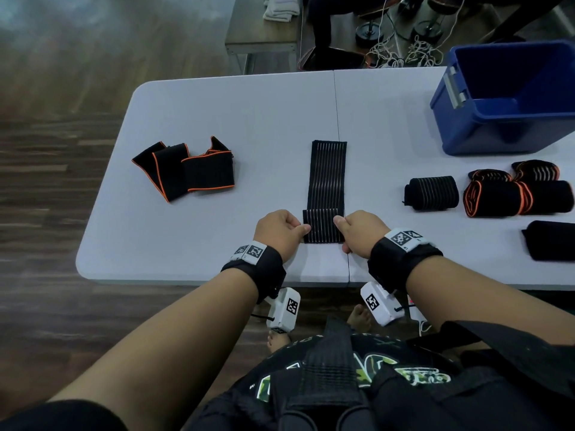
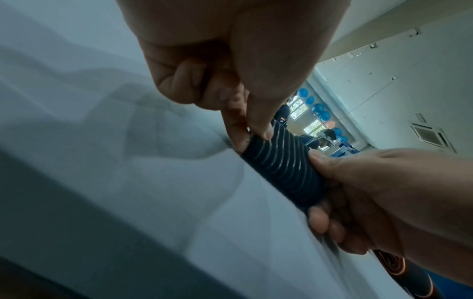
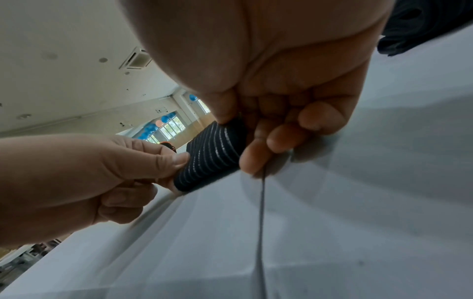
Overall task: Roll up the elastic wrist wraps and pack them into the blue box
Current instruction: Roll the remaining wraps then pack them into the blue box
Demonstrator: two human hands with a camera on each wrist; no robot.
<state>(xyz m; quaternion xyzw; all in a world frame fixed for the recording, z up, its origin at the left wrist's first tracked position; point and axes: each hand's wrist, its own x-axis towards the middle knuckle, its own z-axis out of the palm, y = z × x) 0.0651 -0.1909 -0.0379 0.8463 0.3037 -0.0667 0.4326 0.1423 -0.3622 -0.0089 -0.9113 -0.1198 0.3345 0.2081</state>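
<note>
Dim, cool, even light. Soft shadows on surface [image 2: 128, 141] under hands [image 2: 230, 50]. Windows [image 3: 174, 125] blown out. All 3 views bend at edges; wrist views smeared, foreground unfocused.

Left hand [image 1: 278, 230] and right hand [image 1: 363, 231] side by side, fingers curled, thumbs pinching inward.

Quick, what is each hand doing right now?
Left hand: pinching the near left edge of the striped wrist wrap.
Right hand: pinching its near right edge.
</note>
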